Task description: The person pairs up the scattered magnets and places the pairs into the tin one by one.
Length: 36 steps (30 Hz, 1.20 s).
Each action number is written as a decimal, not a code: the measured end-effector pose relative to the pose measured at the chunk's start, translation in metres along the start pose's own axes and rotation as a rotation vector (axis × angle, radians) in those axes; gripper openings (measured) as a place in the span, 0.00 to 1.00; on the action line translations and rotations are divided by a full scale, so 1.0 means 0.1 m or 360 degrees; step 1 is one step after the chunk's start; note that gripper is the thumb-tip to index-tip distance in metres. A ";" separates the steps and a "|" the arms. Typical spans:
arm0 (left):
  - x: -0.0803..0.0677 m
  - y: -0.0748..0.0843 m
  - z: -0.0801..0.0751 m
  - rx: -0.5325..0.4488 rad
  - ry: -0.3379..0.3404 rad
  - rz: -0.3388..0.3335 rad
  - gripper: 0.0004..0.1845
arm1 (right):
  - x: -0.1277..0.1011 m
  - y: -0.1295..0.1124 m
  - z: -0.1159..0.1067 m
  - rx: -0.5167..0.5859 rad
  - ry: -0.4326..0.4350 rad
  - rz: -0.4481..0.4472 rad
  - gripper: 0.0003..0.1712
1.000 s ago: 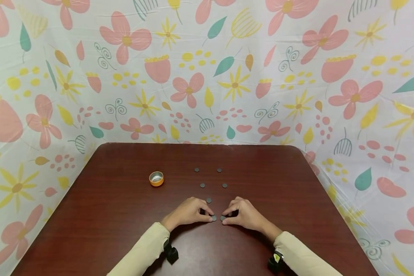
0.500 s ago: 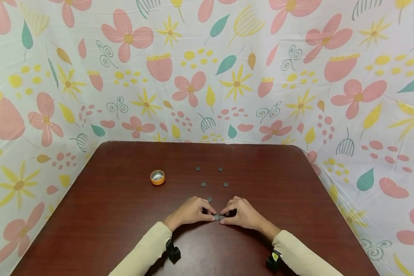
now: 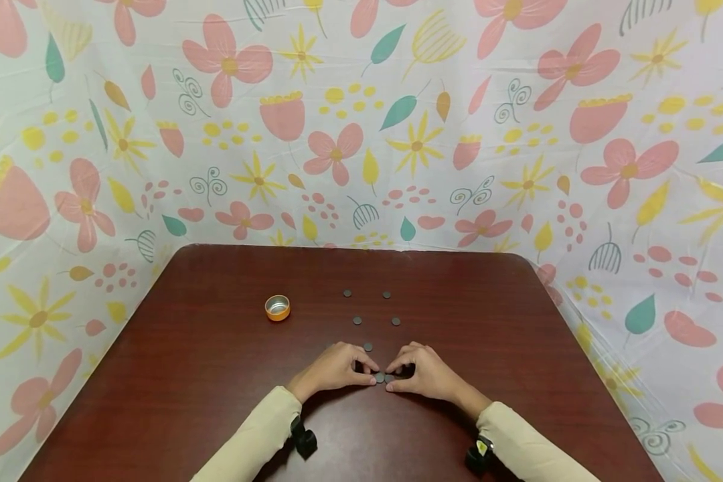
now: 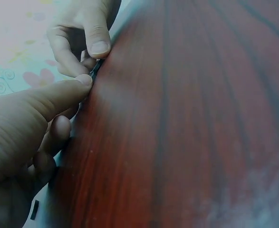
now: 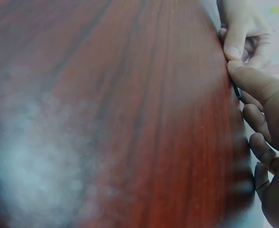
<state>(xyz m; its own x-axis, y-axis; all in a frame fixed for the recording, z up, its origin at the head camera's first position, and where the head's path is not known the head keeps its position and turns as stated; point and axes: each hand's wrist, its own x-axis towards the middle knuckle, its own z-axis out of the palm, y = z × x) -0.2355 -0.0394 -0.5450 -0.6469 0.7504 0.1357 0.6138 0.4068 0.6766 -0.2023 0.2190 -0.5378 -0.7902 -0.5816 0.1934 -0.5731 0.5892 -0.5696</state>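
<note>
Floral plastic sheeting wraps around a dark red wood-grain desk (image 3: 217, 375) on three sides, so that's all the background you get.

Right at the near middle of the desk, two small dark discs (image 3: 384, 378) lie side by side, touching or close to it, hard to say from the head view. The left hand (image 3: 335, 368) has its thumb and forefinger curled down onto the left disc, and the right hand (image 3: 424, 371) does the same on the right disc, fingertips of both hands nearly meeting. Both hands rest on the desk with the other fingers tucked under.

The wrist views don't help much: the left wrist one shows a thumb tip (image 4: 83, 80) pressed against a thin dark edge, and the right wrist one is the mirror of it, with the disc just a sliver (image 5: 237, 91) between fingers. Much of both is blurry wood.

Just behind the left hand sits another disc (image 3: 368, 347), partly tucked by the knuckles. Further back, four more discs (image 3: 357, 320) make a loose square. Off to the left is a small orange cap (image 3: 277, 308) with a shiny inside, open side up. Cream sleeves (image 3: 250, 435) run out of frame at the bottom.
</note>
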 end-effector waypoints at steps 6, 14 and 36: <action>-0.13 0.04 -0.19 -0.0239 0.0059 -0.0029 0.19 | -0.03 -0.01 -0.03 0.0018 0.0040 -0.0017 0.14; -0.46 -0.12 -0.71 -0.0196 0.0587 -0.0036 0.23 | -0.08 -0.05 -0.11 -0.0003 0.0099 0.0023 0.18; -0.82 -0.99 -1.13 -0.0255 0.0959 -0.0568 0.45 | 0.05 -0.26 0.07 -0.0054 0.0092 0.0172 0.19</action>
<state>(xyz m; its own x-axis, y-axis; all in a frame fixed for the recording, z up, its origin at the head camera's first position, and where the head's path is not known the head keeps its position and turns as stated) -0.2944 -0.2001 -0.5418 -0.9615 0.1489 0.2310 0.2741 0.4576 0.8459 -0.1895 0.1969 -0.5274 -0.8583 -0.4809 0.1788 -0.4902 0.6656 -0.5627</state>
